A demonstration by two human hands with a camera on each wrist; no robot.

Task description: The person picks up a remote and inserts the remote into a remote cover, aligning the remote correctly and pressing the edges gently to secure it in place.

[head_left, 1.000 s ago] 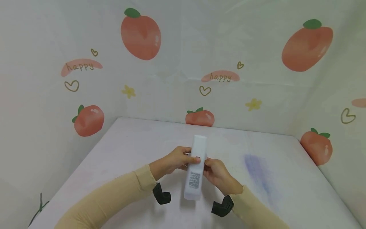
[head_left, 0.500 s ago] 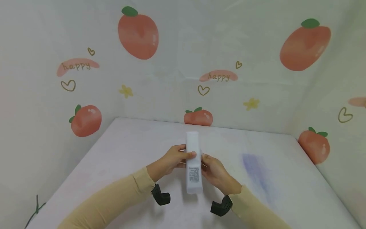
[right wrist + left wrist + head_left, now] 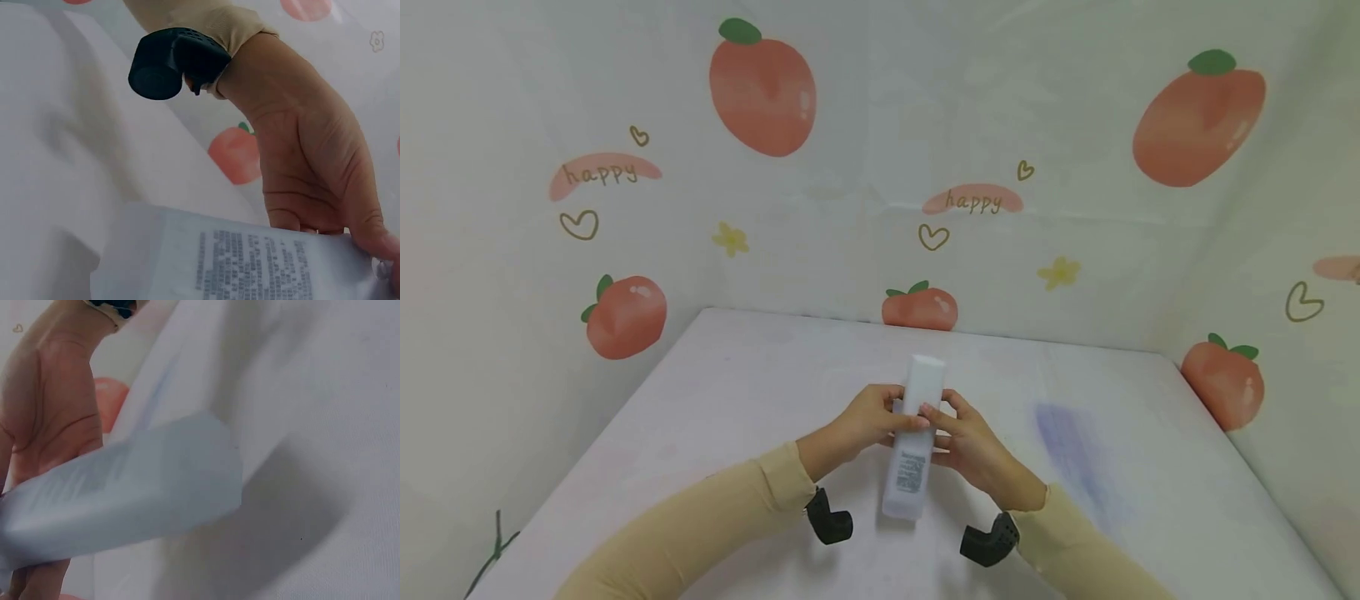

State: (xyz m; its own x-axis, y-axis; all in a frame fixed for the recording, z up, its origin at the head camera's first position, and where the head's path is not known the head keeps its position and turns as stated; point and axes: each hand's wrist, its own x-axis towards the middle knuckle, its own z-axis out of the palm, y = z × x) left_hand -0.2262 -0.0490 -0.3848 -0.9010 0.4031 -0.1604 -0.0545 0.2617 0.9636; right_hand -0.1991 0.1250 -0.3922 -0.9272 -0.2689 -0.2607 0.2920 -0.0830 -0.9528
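Note:
A long white container with a block of fine dark print is held above the middle of the table, tilted slightly. My left hand grips its left side, thumb across the front. On the other side my right hand holds it with the thumb on the front near the left thumb, the fingers behind. The left wrist view shows the container's blunt faceted end and the right palm. In the right wrist view the printed text faces the camera, with the left palm behind it.
The white table bears a faded purple smear to the right. Cloth walls with printed fruit enclose it at the back and sides. Each wrist carries a black camera mount. A dark green cord shows at lower left.
The container shifted left, straightened, then came back right and tilted again. My right hand went from holding its edge to having its thumb on the front and fingers spread behind.

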